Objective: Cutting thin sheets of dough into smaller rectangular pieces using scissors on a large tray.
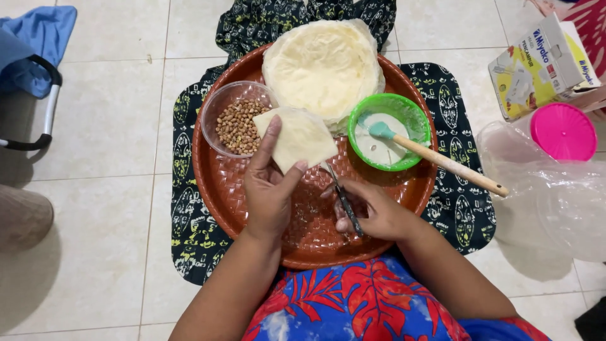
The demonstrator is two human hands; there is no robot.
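Note:
My left hand (268, 186) holds a small pale square of thin dough sheet (297, 137) by its lower corner, above a round brown woven tray (218, 183). My right hand (372, 211) grips a pair of dark scissors (344, 201) low over the tray, blades pointing up towards the sheet. Behind them a stack of round pale dough sheets (323, 66) lies on the tray. A clear bowl of brown peanuts (237, 123) stands at the left. At the right, a green bowl of white paste (389, 131) holds a spatula with a teal head and wooden handle (451, 165).
The tray rests on a dark patterned cloth (457, 202) on a pale tiled floor. At the right are a cardboard appliance box (543, 66), a pink lid (563, 131) and clear plastic containers (555, 202). A blue cloth and a metal handle (35, 69) lie at the left.

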